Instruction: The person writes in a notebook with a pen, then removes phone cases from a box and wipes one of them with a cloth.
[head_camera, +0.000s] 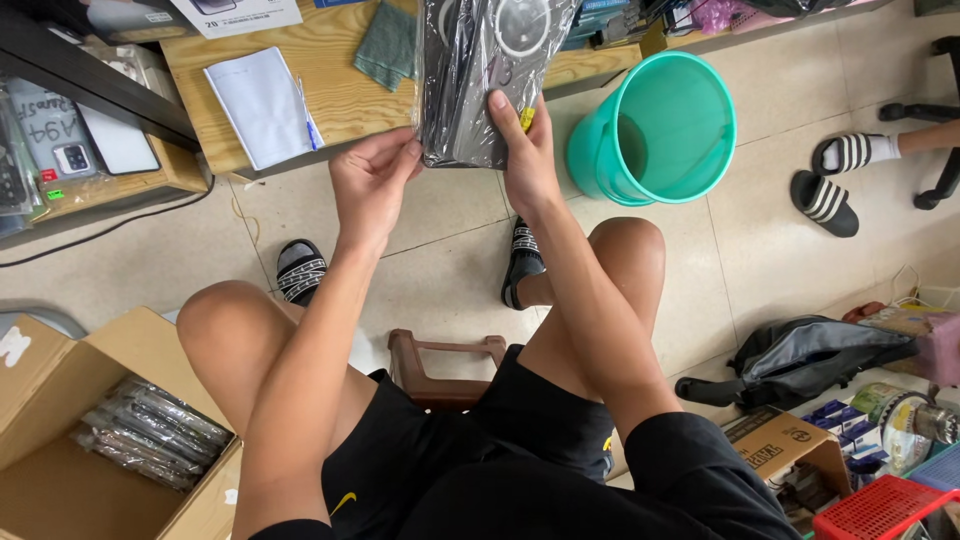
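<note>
Phone-case pack (480, 80), dark, in clear plastic wrap, held up over wooden table (340, 95) edge, just left of teal bucket (655, 130). Left hand (370, 185) fingers pinch pack's lower-left edge; right hand (527, 160) grips lower-right, thumb flat on front. Pack top cut off by frame. 1 pack, 2 hands, 1 bucket. Far left of bucket, cardboard box (60, 430) w/ more wrapped packs, count unclear.

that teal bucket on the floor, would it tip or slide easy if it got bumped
Probably yes. The teal bucket looks like thin plastic and nothing shows inside it, so it is likely light. It already leans toward the camera beside the wooden bench, so a nudge could tip it. The floor tiles look smooth and glossy, so it would likely slide too.
</note>
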